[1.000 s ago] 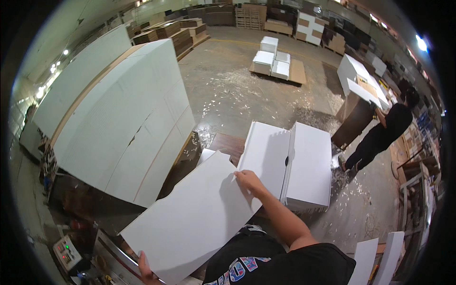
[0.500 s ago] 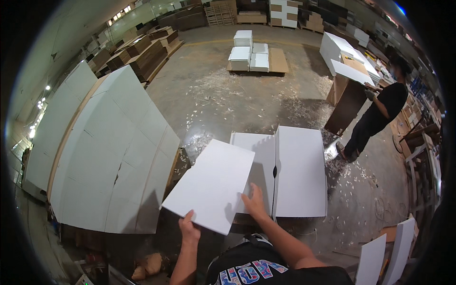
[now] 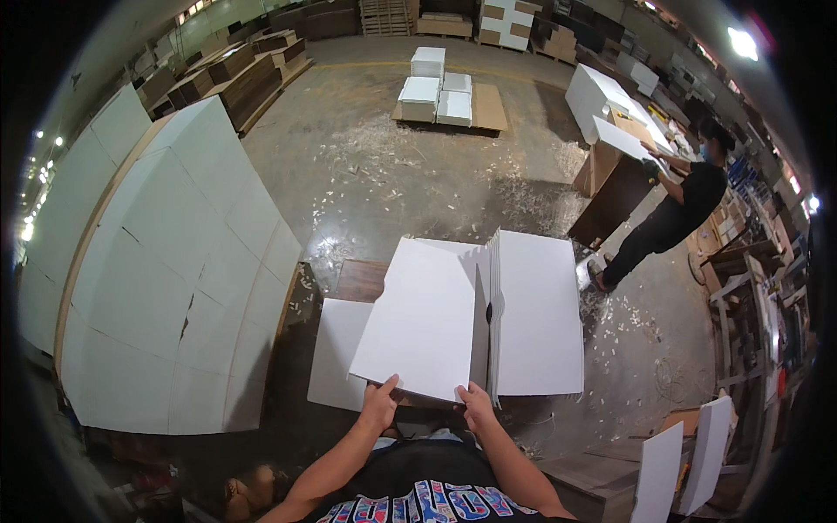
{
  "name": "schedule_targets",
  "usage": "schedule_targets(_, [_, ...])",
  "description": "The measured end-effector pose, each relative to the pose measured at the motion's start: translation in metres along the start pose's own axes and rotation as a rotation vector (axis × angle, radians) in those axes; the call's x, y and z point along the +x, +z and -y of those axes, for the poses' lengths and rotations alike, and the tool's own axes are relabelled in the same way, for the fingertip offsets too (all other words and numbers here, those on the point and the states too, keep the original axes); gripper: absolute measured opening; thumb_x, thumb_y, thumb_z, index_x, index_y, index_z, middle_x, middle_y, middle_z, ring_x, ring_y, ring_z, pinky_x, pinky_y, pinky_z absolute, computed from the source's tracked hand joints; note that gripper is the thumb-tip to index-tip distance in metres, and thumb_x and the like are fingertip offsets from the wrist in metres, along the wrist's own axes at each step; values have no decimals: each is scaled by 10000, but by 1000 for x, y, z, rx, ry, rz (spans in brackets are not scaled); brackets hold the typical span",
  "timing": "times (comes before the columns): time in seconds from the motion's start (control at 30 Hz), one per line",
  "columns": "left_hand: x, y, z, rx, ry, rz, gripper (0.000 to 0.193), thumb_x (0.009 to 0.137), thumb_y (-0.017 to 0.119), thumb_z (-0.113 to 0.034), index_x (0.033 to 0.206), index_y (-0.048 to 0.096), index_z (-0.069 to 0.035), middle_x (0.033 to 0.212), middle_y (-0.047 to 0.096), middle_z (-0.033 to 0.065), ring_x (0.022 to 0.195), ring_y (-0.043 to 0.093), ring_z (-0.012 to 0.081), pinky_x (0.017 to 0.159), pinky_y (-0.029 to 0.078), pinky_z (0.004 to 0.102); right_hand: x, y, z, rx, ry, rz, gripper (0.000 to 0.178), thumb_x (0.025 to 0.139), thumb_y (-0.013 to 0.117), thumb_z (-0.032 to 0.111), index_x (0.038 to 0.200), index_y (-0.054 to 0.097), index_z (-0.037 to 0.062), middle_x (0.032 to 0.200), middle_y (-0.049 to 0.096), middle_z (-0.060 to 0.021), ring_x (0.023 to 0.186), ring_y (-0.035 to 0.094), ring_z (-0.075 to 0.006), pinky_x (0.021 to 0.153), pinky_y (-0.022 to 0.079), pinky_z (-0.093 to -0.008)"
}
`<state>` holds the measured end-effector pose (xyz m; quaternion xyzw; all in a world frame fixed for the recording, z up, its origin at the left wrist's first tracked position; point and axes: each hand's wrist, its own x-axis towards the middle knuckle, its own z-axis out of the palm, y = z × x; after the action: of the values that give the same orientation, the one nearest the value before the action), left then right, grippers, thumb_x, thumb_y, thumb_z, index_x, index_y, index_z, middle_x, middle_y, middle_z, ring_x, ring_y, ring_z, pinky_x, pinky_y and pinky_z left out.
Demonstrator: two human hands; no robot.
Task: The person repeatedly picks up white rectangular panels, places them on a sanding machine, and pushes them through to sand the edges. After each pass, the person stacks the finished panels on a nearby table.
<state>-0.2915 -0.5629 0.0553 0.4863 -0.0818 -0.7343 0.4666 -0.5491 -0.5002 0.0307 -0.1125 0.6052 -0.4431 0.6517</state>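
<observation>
Two hands on one white board (image 3: 425, 318): left hand (image 3: 379, 403) & right hand (image 3: 478, 408) each grip its near edge, held tilted over low bench (image 3: 362, 279). Upright board stack (image 3: 534, 318) just beside, to the right; another sheet (image 3: 336, 353) lies flat below. Board not yet set down.

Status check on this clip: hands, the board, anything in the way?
Left hand and right hand both grip the near edge of the white board. Board tilted over the white stack. Nothing blocking; a co-worker stands well clear.
</observation>
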Motion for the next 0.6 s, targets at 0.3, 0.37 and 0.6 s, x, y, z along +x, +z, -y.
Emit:
schedule_targets(0.3, [41,-65,23,219,-388,101,232,1161,675,-232,1299,623,-53,1220,718,88,1126,742,259,899,684,428,41,-17,-39,-27,-17,-146,262,1163,639,194,1410,660,110,1259,728,-52,1108,698,-223,864,623,-439])
schedule_targets(0.37, [53,-70,33,276,-410,128,266,1157,688,-290,1285,645,-60,1247,743,99,1138,752,258,863,669,432,54,-23,-52,7,-9,-203,268,1159,648,189,1413,656,102,1260,720,-65,1108,703,-242,874,626,-450])
schedule_targets(0.6, [80,-95,20,1190,-370,366,402,1016,832,-379,1213,693,-56,1120,809,131,1066,778,274,820,622,438,92,-48,-114,76,290,-518,298,1071,690,145,1287,570,-23,1118,612,-198,1050,692,-400,944,655,-588])
